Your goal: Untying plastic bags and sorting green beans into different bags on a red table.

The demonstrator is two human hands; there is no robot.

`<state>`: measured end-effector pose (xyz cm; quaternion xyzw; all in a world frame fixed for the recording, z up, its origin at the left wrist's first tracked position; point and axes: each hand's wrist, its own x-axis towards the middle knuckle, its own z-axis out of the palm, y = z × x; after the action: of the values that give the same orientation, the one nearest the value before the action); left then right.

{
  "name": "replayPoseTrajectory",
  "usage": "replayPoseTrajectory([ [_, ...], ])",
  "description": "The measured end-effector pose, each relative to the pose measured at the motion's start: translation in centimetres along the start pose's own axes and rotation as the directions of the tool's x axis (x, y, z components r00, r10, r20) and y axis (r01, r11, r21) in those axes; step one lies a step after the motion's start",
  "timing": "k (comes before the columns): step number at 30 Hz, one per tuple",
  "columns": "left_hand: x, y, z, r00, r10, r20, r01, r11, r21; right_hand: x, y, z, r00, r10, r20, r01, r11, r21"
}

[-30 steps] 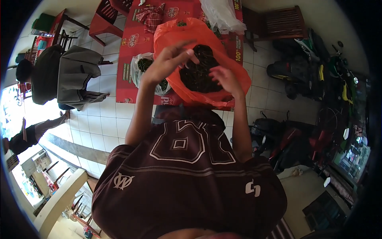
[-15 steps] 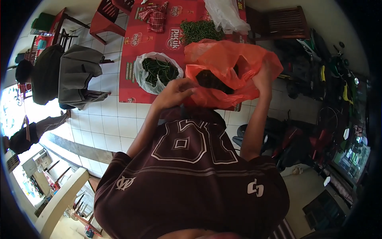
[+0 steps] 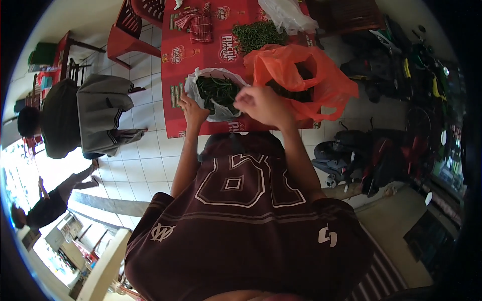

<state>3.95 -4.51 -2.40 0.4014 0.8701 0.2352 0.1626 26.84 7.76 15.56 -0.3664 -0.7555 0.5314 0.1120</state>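
Observation:
A translucent white plastic bag (image 3: 192,83) stands with its mouth open at the table's near edge, and long green chillies (image 3: 217,91) lie inside it. Against the left front side of this bag is my left hand (image 3: 196,113), its fingers and thumb apart. My right hand (image 3: 266,106) hovers at the bag's right rim; its fingers are bent and blurred, so I cannot make out whether they hold anything. Just to the right of it, an orange plastic bag (image 3: 329,85) slumps with a handle loop hanging free. Its contents are dark and partly hidden.
Small green chillies (image 3: 258,36) are heaped on the red table (image 3: 175,118), beside a crumpled clear bag (image 3: 288,20). A red checked cloth (image 3: 201,27) lies farther left. Motorbikes (image 3: 346,155) stand on the right, red chairs (image 3: 125,37) far left. Two people are at the left.
My right hand has let go of the orange bag and moved left to the white bag. My left hand has shifted to the white bag's left side. The orange bag has sagged.

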Motion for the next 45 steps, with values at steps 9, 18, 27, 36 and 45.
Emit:
replayPoseTrajectory([
  [9,-0.6,-2.7,-2.2,0.951,0.115,0.287,-0.032,0.960,-0.277,10.7,12.3,13.6,0.934,0.254,-0.249,-0.356,0.649,-0.673],
  [18,3.2,-3.8,-4.0,0.966,0.129,0.224,-0.087,0.979,-0.186,13.0,12.6,12.2,0.959,0.280,-0.051,-0.254,0.759,-0.600],
  [27,12.9,2.1,-3.8,0.826,0.474,0.305,-0.497,0.868,-0.002,12.5,13.3,13.7,0.995,0.019,-0.101,-0.086,0.698,-0.711],
  [36,14.7,3.7,-3.8,0.804,0.504,0.316,-0.481,0.863,-0.153,12.9,14.0,14.6,0.978,0.184,-0.096,-0.203,0.752,-0.627],
  [45,14.2,3.6,-5.5,0.858,0.410,0.311,-0.381,0.912,-0.151,11.5,13.8,14.5,0.985,0.032,-0.172,-0.113,0.867,-0.486],
])
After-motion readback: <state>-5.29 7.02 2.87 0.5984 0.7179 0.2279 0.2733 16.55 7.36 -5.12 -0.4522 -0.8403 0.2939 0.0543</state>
